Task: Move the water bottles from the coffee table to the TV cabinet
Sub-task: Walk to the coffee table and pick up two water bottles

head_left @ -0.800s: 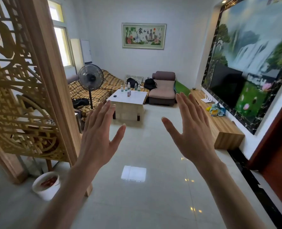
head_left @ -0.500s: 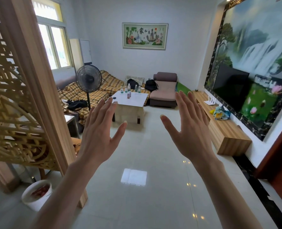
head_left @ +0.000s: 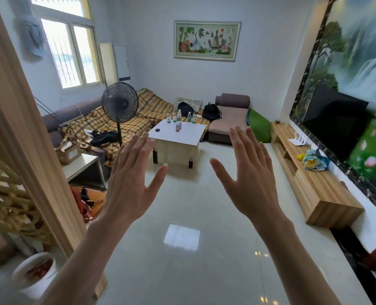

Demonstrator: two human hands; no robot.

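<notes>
Hands: left point(head_left: 129, 186) and right point(head_left: 248, 183) spread wide, holding nothing.
Bottles: maybe five small clear plastic water bottles point(head_left: 179, 116) on white square surface point(head_left: 178, 134), far beyond hands.

White tabletop point(head_left: 189, 134) at far centre: five water bottles point(head_left: 179, 115) along far edge, two small pinkish containers point(head_left: 178, 127) mid, dark round item point(head_left: 157, 130) at left.

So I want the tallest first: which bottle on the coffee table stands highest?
The middle water bottle in the far-edge row on the coffee table; its cap rises above its four neighbours.
</notes>
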